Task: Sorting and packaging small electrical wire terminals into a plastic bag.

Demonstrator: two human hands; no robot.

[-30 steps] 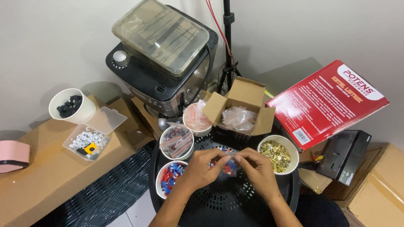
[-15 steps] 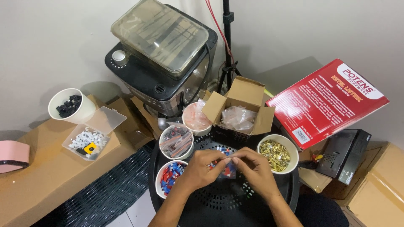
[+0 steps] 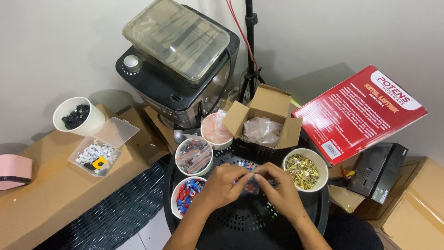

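Observation:
My left hand [image 3: 223,185] and my right hand [image 3: 276,190] meet over a round black perforated tray [image 3: 240,222]. Together their fingertips pinch a small clear bag of red and blue parts [image 3: 247,183]. Left of my left hand stands a white cup of red and blue connectors [image 3: 184,194]. Right of my right hand stands a white cup of brass terminals [image 3: 303,170]. Behind the hands are a cup with filled clear bags [image 3: 193,155] and an open cardboard box of plastic bags [image 3: 262,122].
A black and steel appliance with a clear lid [image 3: 178,69] stands at the back. A white cup of black parts [image 3: 76,115] and a clear case of white clips [image 3: 99,150] rest on cardboard at left. A red box [image 3: 358,111] and a black device [image 3: 377,171] lie at right.
The two hands stay together over the tray, with small finger shifts on the little bag. Nothing else has moved.

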